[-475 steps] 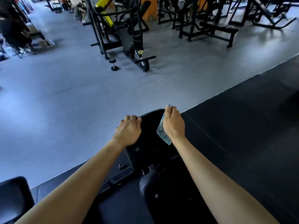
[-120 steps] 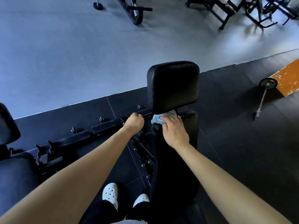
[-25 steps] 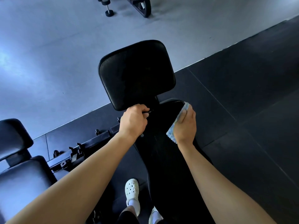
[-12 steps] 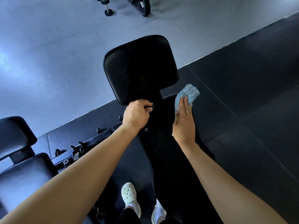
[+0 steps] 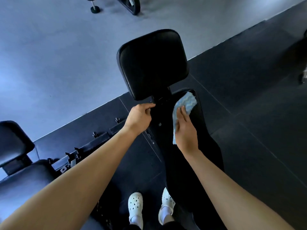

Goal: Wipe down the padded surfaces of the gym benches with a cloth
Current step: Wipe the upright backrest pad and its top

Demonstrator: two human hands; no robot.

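Note:
A black padded gym bench runs away from me, with a square seat pad [image 5: 152,63] at the far end and a long back pad [image 5: 204,146] nearer me. My right hand [image 5: 185,130] lies flat with straight fingers on a light blue cloth [image 5: 186,103], pressing it onto the far end of the long pad. My left hand [image 5: 138,117] is curled around a part of the bench frame just below the seat pad; the part itself is too dark to make out.
A second black padded bench [image 5: 15,146] stands at the left edge. Black frame rails [image 5: 86,146] lie on the dark rubber mat between the benches. A dumbbell [image 5: 94,7] and a machine base [image 5: 131,5] sit on the grey floor beyond. My white clogs [image 5: 135,208] stand beside the bench.
My right hand has slid the cloth back onto the far end of the long pad after lifting it past the edge. My left hand keeps its grip on the frame.

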